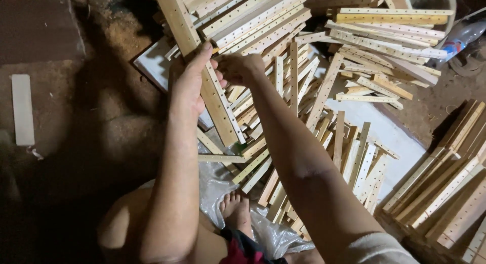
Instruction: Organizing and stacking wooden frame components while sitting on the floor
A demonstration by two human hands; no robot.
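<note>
Hands at work over pale drilled slats: left hand [190,84] wraps a long pale wooden slat w/ rows of small holes [215,91], held upright-tilted above the heap of loose drilled wooden strips [324,117]; right hand [238,69] pinches near its upper edge, fingers curled. Risk: slat could slip onto the bare foot [234,208], or nudge the heap & shift it.

Bare forearms, bare foot [235,207], pale rolled sleeve [377,249], red-and-dark shorts [243,250]
</note>
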